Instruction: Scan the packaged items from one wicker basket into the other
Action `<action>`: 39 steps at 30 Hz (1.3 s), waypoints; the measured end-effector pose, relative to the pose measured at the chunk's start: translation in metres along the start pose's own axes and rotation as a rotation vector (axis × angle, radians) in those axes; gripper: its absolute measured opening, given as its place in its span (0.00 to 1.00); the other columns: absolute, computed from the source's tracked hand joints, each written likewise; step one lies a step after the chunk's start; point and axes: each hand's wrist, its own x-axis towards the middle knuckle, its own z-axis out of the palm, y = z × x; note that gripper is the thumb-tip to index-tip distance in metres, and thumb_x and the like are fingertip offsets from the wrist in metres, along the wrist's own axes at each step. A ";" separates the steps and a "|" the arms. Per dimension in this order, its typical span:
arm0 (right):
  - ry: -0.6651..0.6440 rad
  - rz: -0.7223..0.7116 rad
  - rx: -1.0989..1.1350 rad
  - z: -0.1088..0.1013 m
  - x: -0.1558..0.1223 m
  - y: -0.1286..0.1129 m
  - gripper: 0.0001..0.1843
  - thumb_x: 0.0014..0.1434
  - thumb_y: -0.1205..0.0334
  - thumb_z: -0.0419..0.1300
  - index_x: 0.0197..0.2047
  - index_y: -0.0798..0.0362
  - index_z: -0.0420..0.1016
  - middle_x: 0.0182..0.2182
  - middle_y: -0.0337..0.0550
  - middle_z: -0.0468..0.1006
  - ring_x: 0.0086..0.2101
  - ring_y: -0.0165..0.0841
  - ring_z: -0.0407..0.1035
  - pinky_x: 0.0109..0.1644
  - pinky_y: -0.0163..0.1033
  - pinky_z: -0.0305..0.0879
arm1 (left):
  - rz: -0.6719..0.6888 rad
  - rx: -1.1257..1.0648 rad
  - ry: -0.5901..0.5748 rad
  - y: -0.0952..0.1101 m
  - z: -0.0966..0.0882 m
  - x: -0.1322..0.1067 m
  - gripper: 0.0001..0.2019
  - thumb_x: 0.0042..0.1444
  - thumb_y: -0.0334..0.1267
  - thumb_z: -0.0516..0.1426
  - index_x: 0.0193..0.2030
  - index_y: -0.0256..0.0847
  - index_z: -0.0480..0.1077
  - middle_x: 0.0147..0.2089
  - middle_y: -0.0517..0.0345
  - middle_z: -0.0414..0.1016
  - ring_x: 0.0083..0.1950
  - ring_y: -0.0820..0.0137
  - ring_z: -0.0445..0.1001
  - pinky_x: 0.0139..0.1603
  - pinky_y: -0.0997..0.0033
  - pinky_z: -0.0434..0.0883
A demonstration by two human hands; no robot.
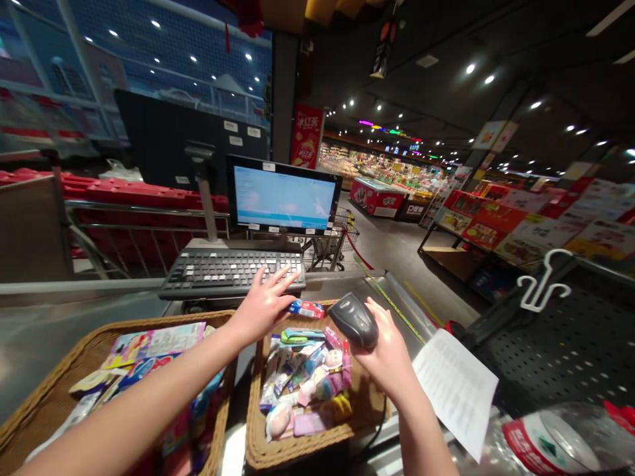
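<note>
My left hand (265, 301) reaches over the right end of a black keyboard (223, 270), its fingers spread above the keys. A small blue-and-red packet (306, 309) sticks out from beneath its thumb, over the back rim of a wicker basket (367, 396); the grip itself is partly hidden. My right hand (384, 347) is wrapped around a black handheld barcode scanner (353, 320) above that basket's right side. Below, the basket holds a heap of small packaged goods (312, 380). Under my left forearm, a second wicker basket (54, 370) holds colourful packets (149, 347).
Behind the keyboard stand a lit monitor (285, 197) and a larger dark screen (173, 142) seen from behind. A printed sheet (456, 390), a clear plastic bottle (560, 439) and a white hanger (544, 281) are on the right. The scanner's cable (380, 430) runs down beside the basket.
</note>
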 end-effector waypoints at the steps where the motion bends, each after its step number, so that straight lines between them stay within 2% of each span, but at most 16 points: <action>1: 0.017 -0.017 -0.002 0.001 0.003 -0.008 0.26 0.50 0.66 0.60 0.55 0.51 0.71 0.56 0.53 0.73 0.64 0.53 0.58 0.67 0.69 0.46 | -0.006 0.019 0.033 -0.005 -0.009 -0.002 0.07 0.56 0.33 0.59 0.40 0.45 0.77 0.70 0.51 0.61 0.72 0.53 0.55 0.70 0.34 0.39; 7: 0.084 -0.123 0.002 0.009 0.020 -0.058 0.28 0.49 0.67 0.60 0.55 0.50 0.70 0.56 0.51 0.73 0.63 0.53 0.57 0.67 0.68 0.47 | -0.047 0.117 0.171 -0.034 -0.053 -0.018 0.08 0.60 0.35 0.55 0.40 0.45 0.77 0.69 0.53 0.62 0.72 0.55 0.56 0.71 0.36 0.35; 13: 0.029 -0.200 0.035 0.025 0.032 -0.110 0.27 0.50 0.68 0.59 0.54 0.47 0.72 0.56 0.49 0.72 0.64 0.53 0.55 0.68 0.68 0.45 | -0.096 0.192 0.230 -0.062 -0.085 -0.038 0.09 0.60 0.36 0.55 0.40 0.46 0.77 0.70 0.55 0.60 0.72 0.57 0.56 0.72 0.39 0.33; 19: -0.049 -0.271 0.056 0.045 0.035 -0.143 0.27 0.47 0.70 0.59 0.53 0.47 0.73 0.56 0.48 0.71 0.65 0.52 0.53 0.68 0.67 0.45 | -0.141 0.225 0.271 -0.086 -0.108 -0.063 0.09 0.60 0.36 0.55 0.41 0.46 0.77 0.69 0.54 0.61 0.71 0.56 0.57 0.72 0.38 0.33; 28: -0.147 -0.249 0.054 0.061 0.034 -0.176 0.27 0.48 0.70 0.58 0.53 0.46 0.74 0.56 0.48 0.72 0.66 0.53 0.52 0.68 0.71 0.39 | -0.190 0.252 0.252 -0.113 -0.125 -0.092 0.07 0.59 0.35 0.56 0.41 0.45 0.75 0.70 0.55 0.60 0.72 0.58 0.55 0.72 0.38 0.32; 39: -0.168 -0.286 0.059 0.073 0.030 -0.189 0.28 0.47 0.71 0.57 0.53 0.45 0.74 0.56 0.45 0.72 0.66 0.51 0.51 0.69 0.68 0.40 | -0.215 0.249 0.237 -0.129 -0.129 -0.115 0.07 0.58 0.35 0.57 0.41 0.45 0.75 0.70 0.55 0.59 0.72 0.58 0.55 0.72 0.38 0.32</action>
